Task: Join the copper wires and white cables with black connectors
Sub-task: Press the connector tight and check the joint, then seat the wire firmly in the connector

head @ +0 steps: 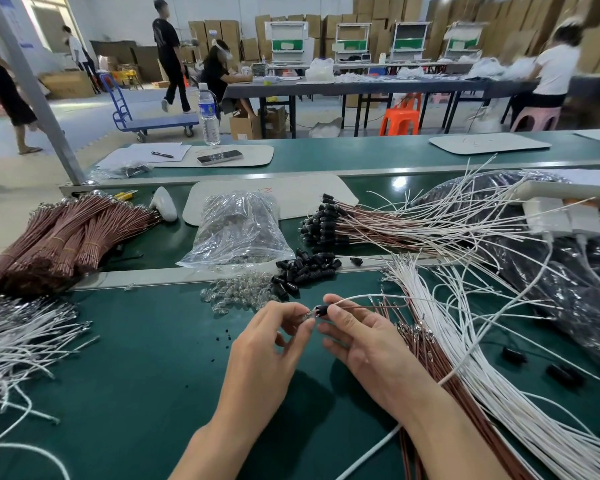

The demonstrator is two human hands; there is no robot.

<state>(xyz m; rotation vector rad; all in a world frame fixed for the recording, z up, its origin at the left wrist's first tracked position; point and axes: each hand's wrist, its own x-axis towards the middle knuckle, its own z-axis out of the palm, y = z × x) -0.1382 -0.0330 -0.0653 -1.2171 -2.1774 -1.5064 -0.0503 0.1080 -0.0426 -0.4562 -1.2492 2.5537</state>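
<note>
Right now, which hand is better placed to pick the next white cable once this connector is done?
Right. The right hand, pinching the black connector, lies beside the fanned white cables. The left hand, pinching a clear part, would have to cross over.

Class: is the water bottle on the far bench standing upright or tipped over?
Upright: the water bottle stands on its base on the bench, cap at the top.
</note>
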